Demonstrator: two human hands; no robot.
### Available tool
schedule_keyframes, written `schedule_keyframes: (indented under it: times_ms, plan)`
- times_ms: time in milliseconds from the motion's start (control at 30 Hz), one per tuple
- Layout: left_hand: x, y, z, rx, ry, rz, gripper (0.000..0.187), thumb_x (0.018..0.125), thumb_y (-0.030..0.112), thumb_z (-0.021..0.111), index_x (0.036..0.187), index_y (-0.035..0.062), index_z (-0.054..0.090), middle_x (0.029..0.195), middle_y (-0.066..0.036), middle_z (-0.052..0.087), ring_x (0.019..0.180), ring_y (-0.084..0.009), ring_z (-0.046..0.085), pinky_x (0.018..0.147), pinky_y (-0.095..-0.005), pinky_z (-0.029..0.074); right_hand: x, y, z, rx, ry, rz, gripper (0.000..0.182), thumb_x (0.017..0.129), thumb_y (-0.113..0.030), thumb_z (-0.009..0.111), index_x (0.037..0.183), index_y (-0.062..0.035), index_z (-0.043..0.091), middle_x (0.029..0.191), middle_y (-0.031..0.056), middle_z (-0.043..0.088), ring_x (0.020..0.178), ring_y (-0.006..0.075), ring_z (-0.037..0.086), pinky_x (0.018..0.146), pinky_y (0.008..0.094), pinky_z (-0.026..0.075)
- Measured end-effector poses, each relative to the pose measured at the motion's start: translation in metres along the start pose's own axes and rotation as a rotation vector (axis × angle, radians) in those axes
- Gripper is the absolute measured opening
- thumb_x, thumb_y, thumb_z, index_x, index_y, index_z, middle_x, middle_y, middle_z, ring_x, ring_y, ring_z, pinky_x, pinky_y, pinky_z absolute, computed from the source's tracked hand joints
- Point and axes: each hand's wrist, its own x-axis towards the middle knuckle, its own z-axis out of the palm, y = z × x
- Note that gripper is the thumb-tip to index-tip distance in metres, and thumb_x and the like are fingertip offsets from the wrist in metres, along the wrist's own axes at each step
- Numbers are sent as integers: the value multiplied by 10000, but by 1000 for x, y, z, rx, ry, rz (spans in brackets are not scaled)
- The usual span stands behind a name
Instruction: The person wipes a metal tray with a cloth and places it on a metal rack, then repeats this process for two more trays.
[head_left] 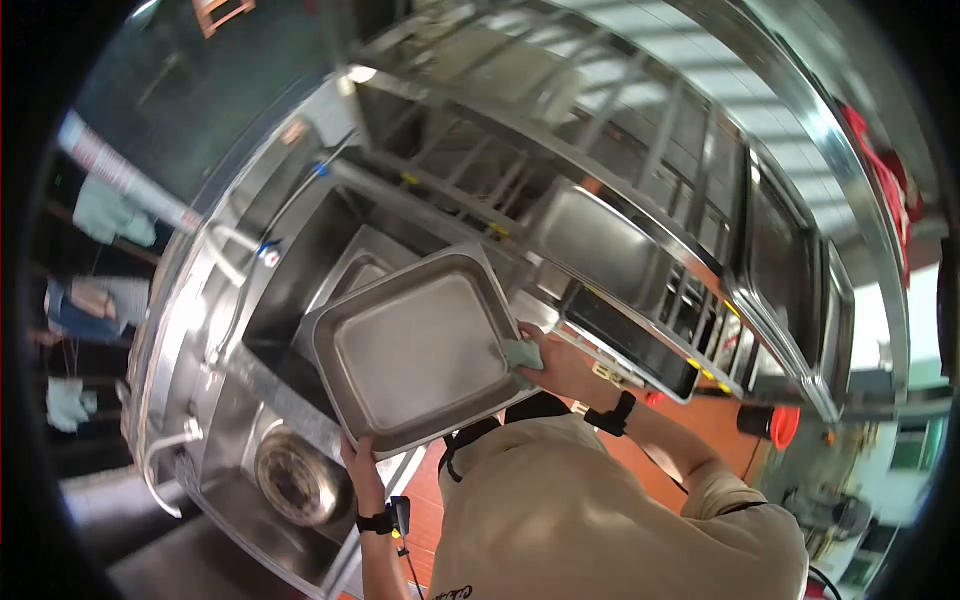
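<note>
A deep rectangular metal pan [420,345] is held tilted over the edge of a steel sink, its inside facing up. My left hand [364,474] grips the pan's lower left rim, with the thumb over the edge. At the pan's right side, my right hand [552,366] is closed on a green cloth [522,354], which touches the rim. Behind the held pan, another metal pan [368,260] lies partly hidden in the sink basin [290,300].
White taps [268,254] and hoses line the sink's left side. A second basin holds a round metal strainer [296,476]. On the right stands a metal rack [640,220] with trays [600,245]. A red-rimmed bin [783,427] is on the floor.
</note>
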Motion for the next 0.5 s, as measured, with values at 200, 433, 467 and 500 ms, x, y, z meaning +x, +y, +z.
schedule_keyframes:
  times_ms: [200, 433, 467, 500]
  plan:
    - [29, 16, 72, 266, -284, 3, 536, 825, 123, 561, 1314, -34, 406, 1186, -117, 537, 1052, -196, 513, 918, -307, 405, -74, 70, -37, 379, 108, 194, 431, 833, -182, 675, 1211, -57, 509, 981, 152, 660, 918, 245, 647, 812, 342, 488]
    - [76, 58, 245, 673, -554, 488, 410, 900, 180, 578, 1262, 18, 473, 1002, -175, 640, 909, -266, 630, 780, -349, 479, -103, 129, -95, 322, 659, 186, 363, 843, -144, 641, 1168, -6, 556, 983, 154, 669, 901, 228, 646, 801, 342, 486]
    - [89, 54, 272, 703, -537, 588, 361, 903, 178, 581, 1227, 30, 519, 942, -150, 659, 822, -223, 638, 718, -331, 491, -102, 150, -100, 265, 715, 262, 366, 833, -168, 649, 1153, -5, 575, 983, 176, 671, 910, 259, 658, 800, 354, 491]
    - [95, 55, 301, 691, -536, 702, 340, 889, 173, 592, 1194, 26, 554, 965, -179, 657, 844, -257, 645, 738, -346, 493, -99, 150, -115, 280, 745, 332, 379, 826, -191, 656, 1150, -8, 584, 979, 177, 677, 902, 296, 664, 792, 369, 496]
